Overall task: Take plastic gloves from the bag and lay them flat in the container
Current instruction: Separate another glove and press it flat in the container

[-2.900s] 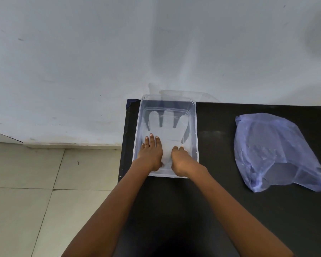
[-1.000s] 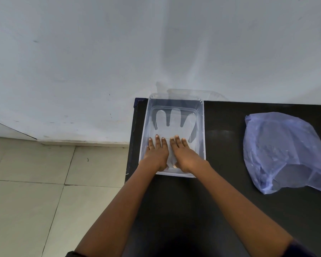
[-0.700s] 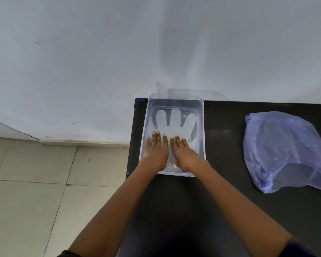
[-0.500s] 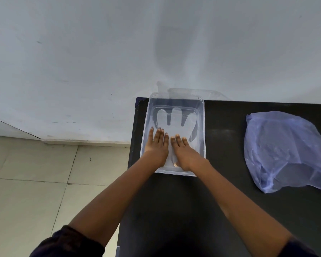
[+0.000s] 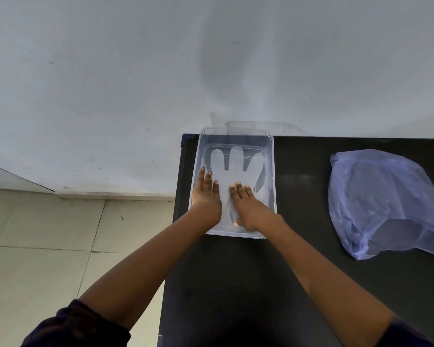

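Observation:
A clear plastic container stands at the black table's far left corner. A translucent plastic glove lies flat inside it, fingers pointing toward the wall. My left hand rests palm down on the glove's left side, fingers extended along the container's left wall. My right hand lies flat on the glove's lower right part. Neither hand grips anything. A crumpled bluish plastic bag sits on the table to the right, its opening facing the near edge.
The black table ends at its left edge just beside the container, with beige tiled floor below. A white wall stands directly behind the container.
My left hand has slid forward and left along the glove toward the container's left wall. My right hand has barely moved. The glove stays flat.

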